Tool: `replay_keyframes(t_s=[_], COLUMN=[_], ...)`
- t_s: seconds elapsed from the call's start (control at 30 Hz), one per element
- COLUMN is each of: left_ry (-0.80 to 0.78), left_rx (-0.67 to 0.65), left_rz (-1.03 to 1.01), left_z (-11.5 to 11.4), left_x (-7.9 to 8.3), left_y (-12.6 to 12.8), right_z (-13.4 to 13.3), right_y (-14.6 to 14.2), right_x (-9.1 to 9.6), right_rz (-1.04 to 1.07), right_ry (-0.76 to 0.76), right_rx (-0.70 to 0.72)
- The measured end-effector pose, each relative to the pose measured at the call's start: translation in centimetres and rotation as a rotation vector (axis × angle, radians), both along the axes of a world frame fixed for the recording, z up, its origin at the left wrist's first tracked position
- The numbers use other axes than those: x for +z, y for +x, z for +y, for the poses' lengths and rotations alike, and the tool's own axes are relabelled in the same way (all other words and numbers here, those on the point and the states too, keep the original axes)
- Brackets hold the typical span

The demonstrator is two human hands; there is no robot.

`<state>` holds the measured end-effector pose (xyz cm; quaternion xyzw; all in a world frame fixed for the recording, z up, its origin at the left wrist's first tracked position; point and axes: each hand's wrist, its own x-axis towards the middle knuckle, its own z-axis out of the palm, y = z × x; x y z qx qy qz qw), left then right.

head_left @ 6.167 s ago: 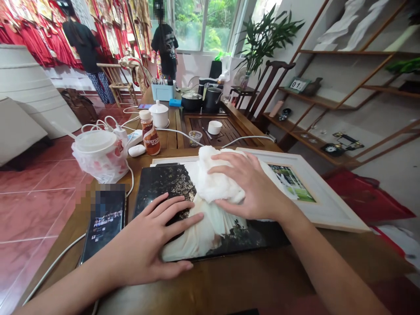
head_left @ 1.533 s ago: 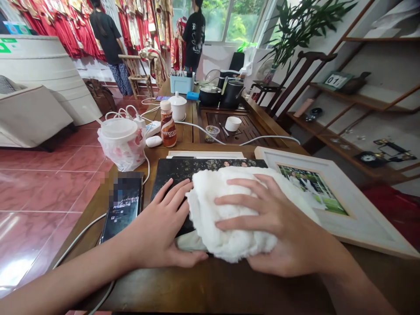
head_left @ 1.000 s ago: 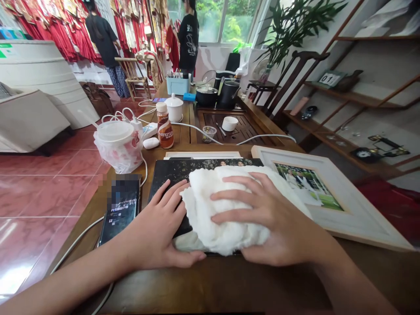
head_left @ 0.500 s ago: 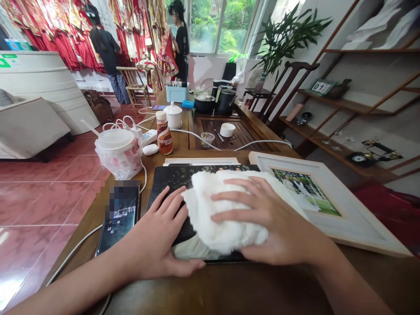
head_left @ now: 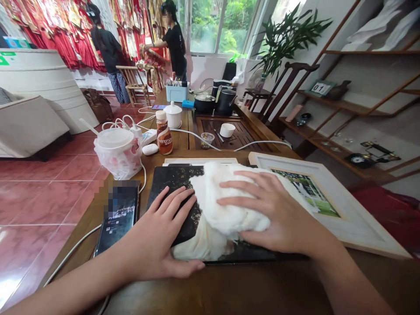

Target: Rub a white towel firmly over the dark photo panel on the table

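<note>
A dark glossy photo panel [head_left: 173, 181] with a pale figure on it lies flat on the wooden table [head_left: 249, 284]. My left hand [head_left: 157, 236] rests flat on its left part, fingers spread, thumb along the near edge. My right hand [head_left: 272, 214] presses a fluffy white cloth [head_left: 223, 201] onto the panel's middle, fingers splayed over the cloth. The cloth hides most of the panel's upper right part.
A white-framed photo [head_left: 328, 205] lies to the right. A phone [head_left: 120, 212] with a cable lies to the left, beside a bagged cup [head_left: 116, 151], a bottle [head_left: 164, 133] and a tea tray [head_left: 229, 129]. Two people stand by hanging red garments at the back.
My right hand has slid the cloth away from me and slightly right, uncovering the pale lower part of the panel. My left hand has stayed put. The far person now holds out a garment.
</note>
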<state>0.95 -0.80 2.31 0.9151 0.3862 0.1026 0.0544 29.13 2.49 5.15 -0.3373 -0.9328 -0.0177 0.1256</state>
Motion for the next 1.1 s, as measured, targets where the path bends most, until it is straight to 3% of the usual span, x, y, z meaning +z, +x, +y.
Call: replay_keyframes(t_s=[0.1,0.33,0.53,0.73,0.83,1.0,1.1], left_ry=[-0.012,-0.017,-0.053,-0.092,-0.127,-0.265,-0.198], left_rx=[0.008,0.059,0.057,0.098,0.13,0.177,0.243], left_rz=[-0.013,-0.085,-0.091,-0.184,-0.289,-0.479,-0.498], left_z=[-0.1,0.0,-0.1,0.3,0.3,0.3,0.0], left_x=[0.2,0.3,0.4,0.3,0.3,1.6,2.4], left_y=[0.0,0.2,0.1,-0.2,-0.2,-0.4,-1.8], right_z=[0.5,-1.0,0.4,-0.6,-0.9,-0.8,-0.7], right_y=[0.3,-0.6,0.5,-0.3,-0.4,0.0,0.2], right_x=[-0.1,0.5,0.0,0.3,0.4,0.3,0.1], right_rz=[0.01,-0.055,0.015,-0.022,-0.007,0.011,0.013], right_ry=[0.048,-0.045,0.029,-0.036,-0.051,-0.059,-0.039], right_rx=[-0.074,0.152,-0.086,0.079,0.078,0.077,0.094])
